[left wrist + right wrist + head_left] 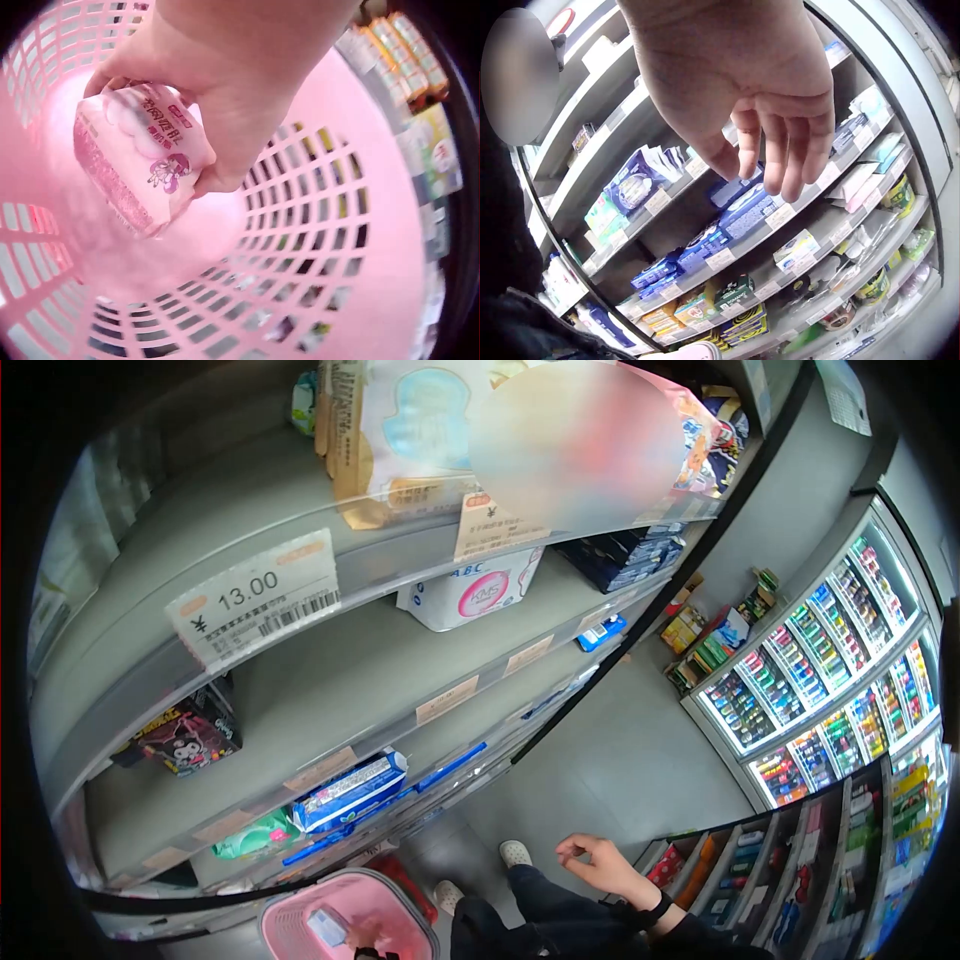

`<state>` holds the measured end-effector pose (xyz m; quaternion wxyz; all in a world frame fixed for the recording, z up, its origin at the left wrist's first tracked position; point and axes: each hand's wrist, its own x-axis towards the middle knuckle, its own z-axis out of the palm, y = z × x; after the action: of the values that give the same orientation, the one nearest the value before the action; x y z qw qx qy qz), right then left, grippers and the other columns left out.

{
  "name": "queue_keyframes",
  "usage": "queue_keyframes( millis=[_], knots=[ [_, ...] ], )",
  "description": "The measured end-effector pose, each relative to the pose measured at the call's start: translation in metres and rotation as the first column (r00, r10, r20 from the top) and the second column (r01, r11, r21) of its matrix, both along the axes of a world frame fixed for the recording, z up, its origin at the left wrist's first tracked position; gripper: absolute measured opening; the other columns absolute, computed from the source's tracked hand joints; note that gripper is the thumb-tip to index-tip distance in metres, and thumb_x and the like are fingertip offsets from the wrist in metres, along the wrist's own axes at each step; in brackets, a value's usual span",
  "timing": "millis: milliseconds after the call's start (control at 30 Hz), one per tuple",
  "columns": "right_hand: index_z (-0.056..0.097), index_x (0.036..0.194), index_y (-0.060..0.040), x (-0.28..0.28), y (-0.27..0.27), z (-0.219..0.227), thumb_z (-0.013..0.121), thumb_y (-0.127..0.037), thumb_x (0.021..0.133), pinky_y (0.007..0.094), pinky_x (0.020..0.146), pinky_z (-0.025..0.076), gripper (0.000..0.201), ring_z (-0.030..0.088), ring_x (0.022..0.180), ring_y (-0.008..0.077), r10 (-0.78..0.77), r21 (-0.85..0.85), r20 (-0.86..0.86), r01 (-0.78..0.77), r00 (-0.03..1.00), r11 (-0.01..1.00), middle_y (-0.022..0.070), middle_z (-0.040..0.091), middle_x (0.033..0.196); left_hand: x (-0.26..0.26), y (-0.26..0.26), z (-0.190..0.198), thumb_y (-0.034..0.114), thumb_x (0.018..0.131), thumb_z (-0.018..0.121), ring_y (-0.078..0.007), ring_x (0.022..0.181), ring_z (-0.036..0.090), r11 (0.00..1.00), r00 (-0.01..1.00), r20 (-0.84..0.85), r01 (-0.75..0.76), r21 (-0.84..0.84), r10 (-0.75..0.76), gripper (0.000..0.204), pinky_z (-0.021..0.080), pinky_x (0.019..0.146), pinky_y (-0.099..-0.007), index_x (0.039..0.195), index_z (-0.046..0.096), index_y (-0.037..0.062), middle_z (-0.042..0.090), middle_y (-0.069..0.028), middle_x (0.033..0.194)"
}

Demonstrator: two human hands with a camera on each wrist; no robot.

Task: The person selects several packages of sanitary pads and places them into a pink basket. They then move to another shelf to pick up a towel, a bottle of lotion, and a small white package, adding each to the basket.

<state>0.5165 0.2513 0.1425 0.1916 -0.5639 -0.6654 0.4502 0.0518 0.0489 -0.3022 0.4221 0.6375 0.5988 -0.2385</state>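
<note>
Down inside a pink plastic basket (375, 888), my left hand (217, 82) grips a small pink-and-white soft pack (139, 161) with a cartoon girl printed on it, which looks like sanitary pads. Fingers wrap the pack's far side and the thumb lies along its near edge. Slotted basket walls surround the hand, and the basket floor shows below the pack. My right hand (600, 863) hangs in the air over the aisle, fingers loosely curled and holding nothing. Behind it in the right wrist view are shelves (720, 259) of packaged goods.
A grey shelf unit (380, 650) with price tags rises in front, holding a white ABC pack (475, 595), a blue pack (350, 792) and a dark box (195, 732). Lit drink coolers (820, 650) stand to the right. Another stocked shelf (790, 865) is at lower right.
</note>
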Motion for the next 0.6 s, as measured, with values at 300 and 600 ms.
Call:
queue_keyframes(
  millis=[300,600],
  knots=[
    [0.059,0.116,-0.0042,-0.045,0.044,-0.001,0.068,-0.017,0.088,0.0328,0.081,0.052,0.032,0.066,0.095,0.0209,0.364,0.032,-0.176,-0.364,0.915,0.931,0.0117,0.067,0.105,0.041,0.035,0.253,0.018,0.073,0.072,-0.0201,0.098,0.056,-0.146,-0.08,0.649,-0.988,0.049,0.756,0.066,0.05,0.075,-0.0325,0.129,0.041,0.003,0.053,-0.0137,0.115],
    [0.024,0.149,-0.0066,-0.082,0.058,0.039,0.075,-0.042,0.081,0.0424,0.104,0.04,0.091,0.047,0.125,0.0374,0.687,0.072,-0.383,-0.721,0.618,0.689,0.0251,0.039,0.14,0.2,0.127,0.441,0.0,0.076,0.071,-0.0159,0.102,0.051,0.162,-0.114,0.934,-0.971,-0.177,0.337,0.063,0.046,0.086,-0.0306,0.13,0.039,0.0079,0.05,-0.0074,0.112]
  ],
)
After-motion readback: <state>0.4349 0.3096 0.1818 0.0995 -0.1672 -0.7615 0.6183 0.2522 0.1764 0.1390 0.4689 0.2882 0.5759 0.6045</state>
